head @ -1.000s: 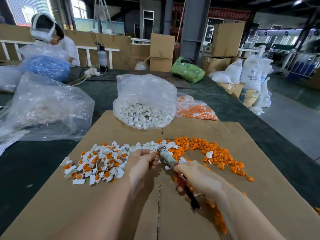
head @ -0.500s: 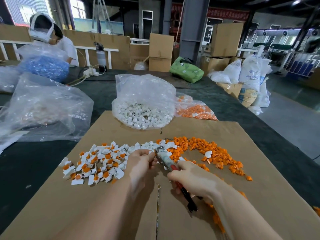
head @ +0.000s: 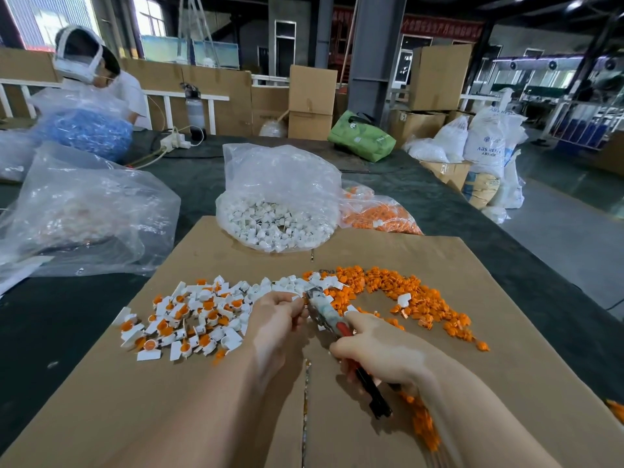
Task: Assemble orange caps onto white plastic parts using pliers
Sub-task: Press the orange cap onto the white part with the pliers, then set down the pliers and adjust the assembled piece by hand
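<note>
Head view: pressing step under way. Right hand [head: 381,352] wrapped round red-and-black handles of pliers [head: 329,317], nose at left hand [head: 275,314], whose curled fingertips pinch small white part there; cap on it probably, too small to tell. Next move, my guess: squeeze, then drop piece onto finished pile [head: 185,319] left of pliers. Loose orange caps [head: 415,295] right of pliers, bag of white parts [head: 273,224] beyond. Cardboard sheet [head: 506,366] over dark table; workshop, another worker far left.
</note>
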Demonstrator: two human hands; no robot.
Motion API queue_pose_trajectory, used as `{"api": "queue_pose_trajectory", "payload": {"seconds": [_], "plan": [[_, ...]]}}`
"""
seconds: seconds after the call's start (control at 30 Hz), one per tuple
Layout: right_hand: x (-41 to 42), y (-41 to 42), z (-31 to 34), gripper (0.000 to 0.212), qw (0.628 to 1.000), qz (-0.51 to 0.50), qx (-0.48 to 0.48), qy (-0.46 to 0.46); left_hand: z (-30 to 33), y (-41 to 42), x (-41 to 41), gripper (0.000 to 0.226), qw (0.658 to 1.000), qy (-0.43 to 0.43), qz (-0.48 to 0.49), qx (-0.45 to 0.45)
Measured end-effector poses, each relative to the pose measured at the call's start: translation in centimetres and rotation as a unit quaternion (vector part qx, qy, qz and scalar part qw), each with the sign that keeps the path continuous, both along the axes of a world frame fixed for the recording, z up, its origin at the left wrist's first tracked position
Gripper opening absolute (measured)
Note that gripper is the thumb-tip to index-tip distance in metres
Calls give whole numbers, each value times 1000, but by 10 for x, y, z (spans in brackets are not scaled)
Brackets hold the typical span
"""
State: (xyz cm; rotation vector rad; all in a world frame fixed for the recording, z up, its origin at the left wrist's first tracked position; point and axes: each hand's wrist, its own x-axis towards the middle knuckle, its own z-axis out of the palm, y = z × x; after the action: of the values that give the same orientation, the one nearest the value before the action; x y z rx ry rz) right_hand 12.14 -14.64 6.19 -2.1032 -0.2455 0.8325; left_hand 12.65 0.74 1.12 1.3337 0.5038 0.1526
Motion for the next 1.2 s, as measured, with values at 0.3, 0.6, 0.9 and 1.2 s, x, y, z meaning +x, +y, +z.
{"api": "queue_pose_trajectory", "payload": {"seconds": [0.3,0.6,0.9,1.2], "plan": [[-1,1,-6,8,992,9,-73,-105,0,-6,-2,13,1000,-2,6,-7],[0,-5,-11,24,990,-40,-22,-133,3,-9,-6,8,999,-18,13,-34],[29,-24,-46,59,864,-152,-279,-390,-27,-9,-15,14,987,-41,-42,148],[35,-28,-66,75,822,-127,-371,-413,-26,-7,-18,19,968,-31,-84,233]]}}
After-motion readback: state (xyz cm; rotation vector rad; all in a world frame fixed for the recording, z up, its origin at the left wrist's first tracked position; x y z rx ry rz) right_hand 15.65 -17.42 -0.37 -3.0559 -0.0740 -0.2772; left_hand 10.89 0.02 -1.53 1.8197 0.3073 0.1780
